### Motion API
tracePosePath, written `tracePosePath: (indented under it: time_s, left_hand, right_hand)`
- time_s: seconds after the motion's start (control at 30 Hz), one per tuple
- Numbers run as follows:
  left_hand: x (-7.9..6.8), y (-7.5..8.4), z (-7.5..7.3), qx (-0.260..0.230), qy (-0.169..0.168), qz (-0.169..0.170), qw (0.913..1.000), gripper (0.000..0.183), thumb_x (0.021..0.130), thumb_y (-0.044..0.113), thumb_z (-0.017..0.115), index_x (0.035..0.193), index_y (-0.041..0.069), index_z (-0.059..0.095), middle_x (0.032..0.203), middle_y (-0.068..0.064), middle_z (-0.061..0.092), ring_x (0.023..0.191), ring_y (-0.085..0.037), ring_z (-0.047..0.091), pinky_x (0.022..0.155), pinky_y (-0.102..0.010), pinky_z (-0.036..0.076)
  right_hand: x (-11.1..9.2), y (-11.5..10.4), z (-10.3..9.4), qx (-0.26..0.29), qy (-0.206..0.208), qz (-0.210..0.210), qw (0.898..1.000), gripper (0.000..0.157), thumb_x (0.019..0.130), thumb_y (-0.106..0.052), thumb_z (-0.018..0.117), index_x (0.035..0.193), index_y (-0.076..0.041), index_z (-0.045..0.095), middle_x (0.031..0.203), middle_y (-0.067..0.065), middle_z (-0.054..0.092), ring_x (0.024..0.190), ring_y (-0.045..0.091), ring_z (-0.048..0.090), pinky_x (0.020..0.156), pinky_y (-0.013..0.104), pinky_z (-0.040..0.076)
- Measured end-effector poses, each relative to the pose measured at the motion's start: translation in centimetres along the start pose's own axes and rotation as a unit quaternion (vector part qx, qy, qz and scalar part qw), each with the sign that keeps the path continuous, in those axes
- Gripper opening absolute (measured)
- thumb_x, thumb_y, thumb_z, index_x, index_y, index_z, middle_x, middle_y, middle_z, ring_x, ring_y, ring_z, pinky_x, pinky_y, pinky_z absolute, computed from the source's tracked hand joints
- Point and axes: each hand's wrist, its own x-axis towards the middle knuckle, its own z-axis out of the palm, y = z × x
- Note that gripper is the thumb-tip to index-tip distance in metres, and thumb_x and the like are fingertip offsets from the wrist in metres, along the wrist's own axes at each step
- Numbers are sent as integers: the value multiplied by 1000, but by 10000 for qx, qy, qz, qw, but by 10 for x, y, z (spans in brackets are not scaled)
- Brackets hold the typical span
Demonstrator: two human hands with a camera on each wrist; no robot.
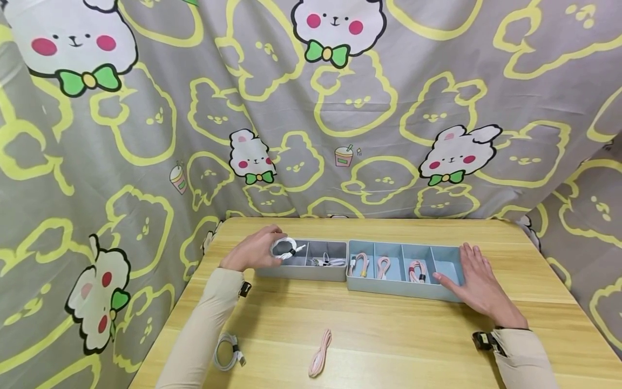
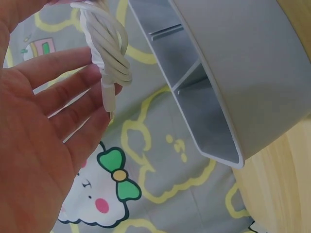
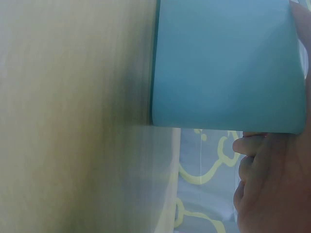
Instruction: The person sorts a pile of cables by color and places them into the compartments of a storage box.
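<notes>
My left hand (image 1: 258, 249) holds a coiled white cable (image 1: 286, 248) over the left end of the grey divided box (image 1: 301, 273). In the left wrist view the white cable (image 2: 109, 48) is pinched at the fingertips, its plug pointing down beside the fingers. My right hand (image 1: 482, 286) rests on the right end of the light blue divided box (image 1: 398, 289), fingers extended along the end wall and thumb at the near rim. In the right wrist view the blue box's end (image 3: 228, 63) fills much of the picture.
Pink cables, one of them (image 1: 383, 267), lie in three blue compartments; the rightmost holds none. White cables (image 1: 328, 261) lie in the grey box's right part. Nearer on the wooden table (image 1: 389, 346) are a coiled white-grey cable (image 1: 224, 351) and a pink cable (image 1: 319, 354). A patterned curtain (image 1: 369, 189) hangs behind.
</notes>
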Motion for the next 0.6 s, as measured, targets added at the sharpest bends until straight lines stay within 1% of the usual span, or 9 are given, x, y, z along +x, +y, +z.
tracePosePath:
  time_s: [0.3, 0.6]
  left_hand:
    - [3, -1, 3, 26, -60, -4, 10000, 69, 80, 28, 82, 141, 3, 62, 137, -14, 60, 127, -30, 59, 109, -47, 51]
    - [4, -1, 5, 1, -112, -7, 9999, 66, 81, 27, 82, 140, 4, 64, 136, -14, 60, 127, -31, 60, 109, -47, 51]
  right_hand:
    - [1, 0, 0, 3, 39, -32, 10000, 109, 99, -59, 56, 160, 14, 1, 167, 39, -1, 157, 54, -9, 127, 66, -8]
    - [1, 2, 0, -3, 2, -13, 10000, 109, 99, -59, 55, 160, 13, 1, 167, 39, -1, 157, 53, -10, 127, 66, -9]
